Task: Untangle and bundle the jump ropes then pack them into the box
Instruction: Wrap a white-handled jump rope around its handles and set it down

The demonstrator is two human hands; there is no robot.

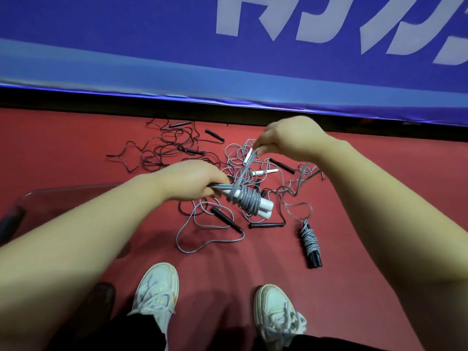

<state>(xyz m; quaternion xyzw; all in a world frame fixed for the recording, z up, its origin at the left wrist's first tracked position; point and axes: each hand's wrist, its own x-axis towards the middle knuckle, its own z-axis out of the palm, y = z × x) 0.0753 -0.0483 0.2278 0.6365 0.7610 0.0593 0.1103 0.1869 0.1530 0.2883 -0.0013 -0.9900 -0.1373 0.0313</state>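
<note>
A clear plastic box (pixel 58 196) sits on the red floor (pixel 379 198) at the left edge of the frame, partly hidden behind the person's forearm; what it holds cannot be made out. Right of it, toward the upper middle, a tangle of thin black ropes (pixel 157 150) with black handles lies unsorted. In the centre, the left hand (pixel 192 182) is closed around one end of a half-made bundle (pixel 249 202): two white handles laid side by side, with grey cord coiled tightly round them. From the coil the cord's free tail (pixel 247 165) runs up and right to the right hand (pixel 291 139), whose fingertips pinch it taut above more loose cord and handles on the floor. Below the bundle a grey rope (pixel 202 240) with black handles sprawls in open loops. At the right, well apart from both hands, a finished bundle (pixel 311 245) with black handles lies on the floor, not yet boxed. The cord looks light, limp and smooth-coated, and is likely to spring loose if tension drops, so the wraps probably need a steady pull and a tucked end. The rigid handles appear to be the surest place to grip when lifting a bundle to the box. Most of the ropes are not yet bundled.
</note>
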